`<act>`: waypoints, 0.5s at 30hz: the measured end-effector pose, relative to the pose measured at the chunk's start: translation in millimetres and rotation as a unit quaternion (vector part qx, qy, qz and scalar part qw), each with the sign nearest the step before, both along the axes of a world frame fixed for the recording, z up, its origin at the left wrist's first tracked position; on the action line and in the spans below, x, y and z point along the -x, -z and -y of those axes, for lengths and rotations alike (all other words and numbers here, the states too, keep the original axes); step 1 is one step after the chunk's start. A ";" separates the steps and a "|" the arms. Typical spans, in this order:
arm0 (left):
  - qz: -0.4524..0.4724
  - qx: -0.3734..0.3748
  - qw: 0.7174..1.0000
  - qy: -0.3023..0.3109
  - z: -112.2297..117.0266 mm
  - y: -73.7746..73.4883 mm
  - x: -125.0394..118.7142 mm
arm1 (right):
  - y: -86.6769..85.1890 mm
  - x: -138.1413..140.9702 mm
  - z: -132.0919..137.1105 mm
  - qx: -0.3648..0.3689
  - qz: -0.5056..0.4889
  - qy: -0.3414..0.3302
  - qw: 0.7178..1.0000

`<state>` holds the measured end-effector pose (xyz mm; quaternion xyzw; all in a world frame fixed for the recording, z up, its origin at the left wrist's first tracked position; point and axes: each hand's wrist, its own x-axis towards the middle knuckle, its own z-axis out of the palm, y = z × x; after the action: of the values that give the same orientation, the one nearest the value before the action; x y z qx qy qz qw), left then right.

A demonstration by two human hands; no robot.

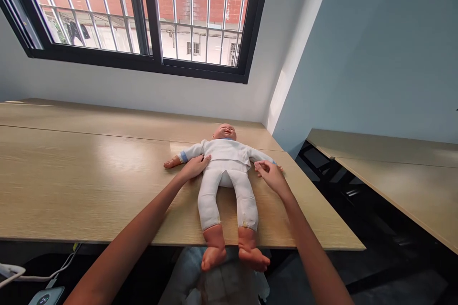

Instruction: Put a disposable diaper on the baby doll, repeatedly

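Note:
A baby doll (226, 171) in a white top and white trousers lies on its back on the wooden table (89, 176), head toward the window, bare feet hanging over the near edge. My left hand (194, 167) rests flat against the doll's side at the waist, fingers stretched out. My right hand (269, 172) is at the doll's other side, its fingers pinched together on the hem of the white top by the doll's arm.
A second wooden table (386, 162) stands to the right across a dark gap. A barred window (143, 14) is on the far wall. White cables and a small device (45, 295) lie below the table's near left edge. Pale cloth (222, 281) sits under the doll's feet.

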<state>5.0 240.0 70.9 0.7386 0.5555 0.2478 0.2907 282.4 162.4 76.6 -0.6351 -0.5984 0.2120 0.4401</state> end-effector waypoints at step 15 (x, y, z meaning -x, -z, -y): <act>0.127 -0.066 0.988 -0.057 183.2 47.8 -10.5 | 67.5 41.0 129.5 0.003 -0.042 -0.077 0.996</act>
<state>15.4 56.9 23.1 0.6858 0.5379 0.3917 0.2949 241.4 33.0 9.1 -0.5791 -0.6256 0.2738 0.4453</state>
